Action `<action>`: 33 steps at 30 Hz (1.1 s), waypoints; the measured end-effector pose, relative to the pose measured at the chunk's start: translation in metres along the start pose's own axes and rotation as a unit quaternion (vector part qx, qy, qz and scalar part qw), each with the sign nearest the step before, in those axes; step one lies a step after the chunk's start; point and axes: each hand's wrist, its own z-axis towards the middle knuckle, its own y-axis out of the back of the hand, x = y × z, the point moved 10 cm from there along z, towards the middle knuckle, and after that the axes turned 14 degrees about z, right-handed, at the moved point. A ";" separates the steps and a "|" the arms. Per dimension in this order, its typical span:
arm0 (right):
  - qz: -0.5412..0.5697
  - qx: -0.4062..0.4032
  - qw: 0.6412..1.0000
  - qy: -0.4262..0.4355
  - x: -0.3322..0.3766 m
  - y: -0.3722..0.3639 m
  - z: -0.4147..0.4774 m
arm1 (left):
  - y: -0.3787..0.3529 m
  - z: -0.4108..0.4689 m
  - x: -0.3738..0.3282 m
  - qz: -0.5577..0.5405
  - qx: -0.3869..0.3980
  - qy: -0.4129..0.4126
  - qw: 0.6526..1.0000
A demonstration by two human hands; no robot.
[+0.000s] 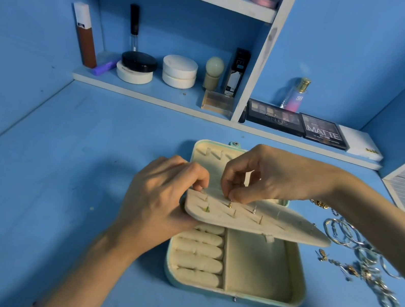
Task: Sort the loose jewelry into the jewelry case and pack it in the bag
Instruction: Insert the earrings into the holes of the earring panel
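Case (257,269) lies open on the blue surface (57,182), right of centre, its lid (208,159) folded back toward the shelf (168,94). The shelf stands against the back wall and carries jars, tubes and two dark palettes (274,117). In the case's tray, a row of cream ring rolls (199,250) fills the left part, and a bare compartment takes the right part. A cream panel (278,225), hinged across the middle of the case, is lifted above the tray and tilted; several earring posts stick out of it in two rows. The left hand (161,200) grips the panel's left end, its fingers (197,176) curled over the far edge. The right hand (272,178) reaches in from the right above the lid, its fingers (230,187) closed in a pinch on a gold stud (229,204) in the panel's upper row. Loose jewelry (365,261), mostly silver hoops and chains with a few gold pieces, lies heaped on the surface just right of the case, partly under the right forearm.
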 end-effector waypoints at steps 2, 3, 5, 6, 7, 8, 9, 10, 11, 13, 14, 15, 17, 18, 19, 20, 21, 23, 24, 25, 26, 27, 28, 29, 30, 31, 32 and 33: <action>-0.001 0.006 1.000 -0.009 -0.001 -0.001 0.001 | 0.000 0.000 0.000 -0.004 0.000 0.000 1.000; -0.001 0.008 1.000 -0.014 -0.001 -0.001 0.002 | 0.000 0.000 0.000 -0.006 0.000 0.000 1.000; -0.001 0.010 1.000 -0.022 -0.003 -0.002 0.003 | 0.001 0.000 0.000 -0.006 -0.001 0.001 1.000; -0.001 0.009 1.000 -0.026 -0.004 -0.003 0.004 | 0.001 0.000 0.000 -0.005 -0.001 0.001 1.000; -0.001 0.008 1.000 -0.029 -0.005 -0.003 0.004 | 0.001 0.000 0.000 -0.005 0.000 0.001 1.000; 0.002 0.007 0.999 -0.032 -0.006 -0.003 0.004 | 0.001 0.000 0.000 -0.004 0.001 0.001 1.000; 0.006 0.006 0.999 -0.035 -0.007 -0.003 0.004 | 0.001 0.000 0.000 -0.004 0.001 0.003 1.000; 0.010 0.005 0.999 -0.036 -0.009 -0.002 0.003 | 0.000 0.000 0.001 -0.003 -0.001 0.006 1.000; 0.014 0.003 0.999 -0.034 -0.009 -0.002 0.002 | 0.000 0.000 0.002 -0.003 -0.002 0.011 1.000; 0.016 -0.006 1.000 -0.022 -0.008 0.001 -0.001 | -0.001 0.000 0.004 -0.005 -0.005 0.020 1.000; 0.018 -0.016 1.000 -0.015 -0.007 0.004 -0.003 | -0.002 0.000 0.005 -0.005 -0.005 0.023 1.000; 0.023 -0.028 0.999 -0.008 -0.007 0.007 -0.006 | -0.003 0.000 0.006 -0.003 -0.006 0.026 1.000; 0.037 -0.053 0.998 0.001 -0.005 0.016 -0.013 | -0.004 0.000 0.008 0.001 -0.008 0.036 0.999; 0.039 -0.062 0.997 0.007 -0.003 0.020 -0.016 | -0.005 0.000 0.010 0.001 -0.007 0.047 0.999; 0.037 -0.073 0.997 0.013 -0.001 0.025 -0.020 | -0.006 0.000 0.012 -0.001 -0.005 0.060 0.998; 0.036 -0.087 0.995 0.021 0.001 0.029 -0.025 | -0.008 0.000 0.014 -0.006 0.000 0.077 0.997; 0.038 -0.105 0.993 0.031 0.004 0.034 -0.030 | -0.010 0.000 0.017 -0.015 0.006 0.096 0.995; 0.045 -0.152 0.986 0.051 0.008 0.047 -0.040 | -0.014 0.000 0.024 -0.033 0.025 0.139 0.989; 0.054 -0.179 0.980 0.060 0.009 0.054 -0.045 | -0.016 0.000 0.026 -0.042 0.035 0.158 0.986; 0.068 -0.207 0.974 0.068 0.007 0.062 -0.050 | -0.017 0.000 0.028 -0.052 0.042 0.173 0.983; 0.086 -0.234 0.966 0.070 0.004 0.068 -0.056 | -0.018 0.000 0.029 -0.061 0.047 0.185 0.980; 0.105 -0.257 0.958 0.068 -0.002 0.074 -0.060 | -0.019 0.000 0.031 -0.070 0.052 0.198 0.976; 0.128 -0.276 0.950 0.062 -0.009 0.077 -0.064 | -0.021 0.000 0.032 -0.077 0.058 0.212 0.972; 0.153 -0.293 0.942 0.053 -0.018 0.080 -0.068 | -0.022 0.000 0.034 -0.082 0.065 0.227 0.968; 0.181 -0.309 0.933 0.041 -0.027 0.082 -0.071 | -0.024 0.000 0.036 -0.084 0.070 0.238 0.965; 0.210 -0.324 0.922 0.029 -0.037 0.083 -0.074 | -0.025 0.001 0.037 -0.084 0.073 0.245 0.963; 0.241 -0.338 0.910 0.021 -0.045 0.084 -0.077 | -0.026 0.001 0.037 -0.083 0.075 0.251 0.961; 0.273 -0.350 0.896 0.017 -0.053 0.084 -0.078 | -0.028 0.002 0.039 -0.085 0.079 0.259 0.959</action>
